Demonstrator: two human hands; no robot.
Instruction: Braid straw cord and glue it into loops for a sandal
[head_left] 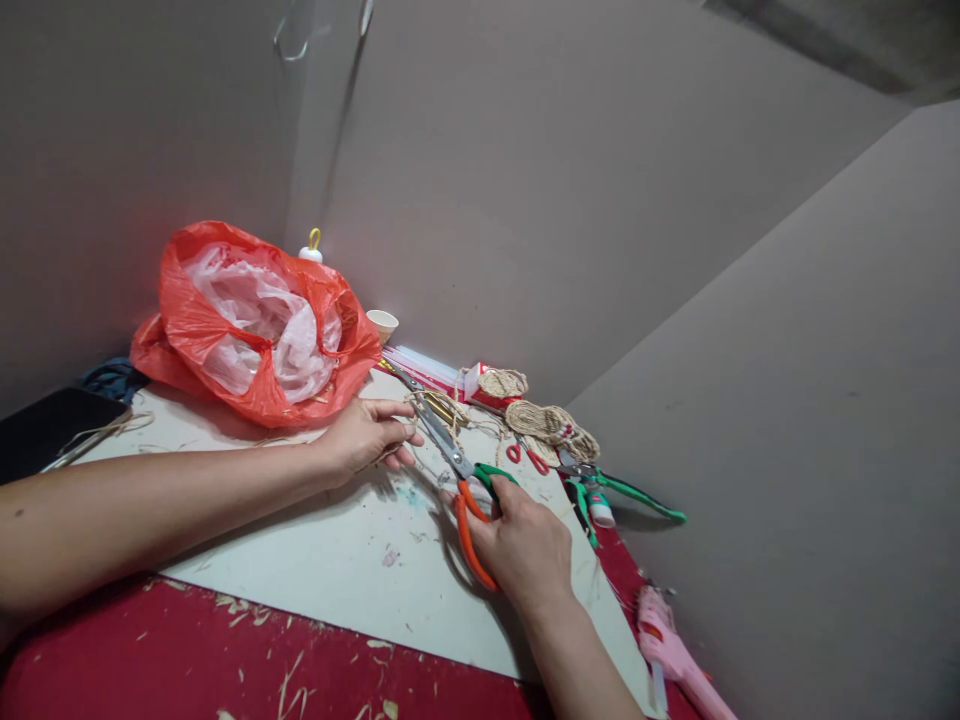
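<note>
My right hand (525,545) grips a pair of large scissors (448,440) with orange and green handles; the blades point away and to the left over the white board (337,545). Beside the blades, my left hand (375,437) is closed on a thin strand of straw-coloured cord (379,461), fingers pointing right. Loose bits of the cord lie around the blades. Whether the blades touch the strand, I cannot tell. Braided straw-cord soles (536,421) lie beyond the scissors, near the wall.
A red plastic bag (202,345) with a white bag inside stands at the back left, near a paper cup (382,322). Small red-handled scissors (528,459), green-handled pliers (637,495) and a pink glue gun (667,645) lie right. Straw scraps litter the red cloth (187,650).
</note>
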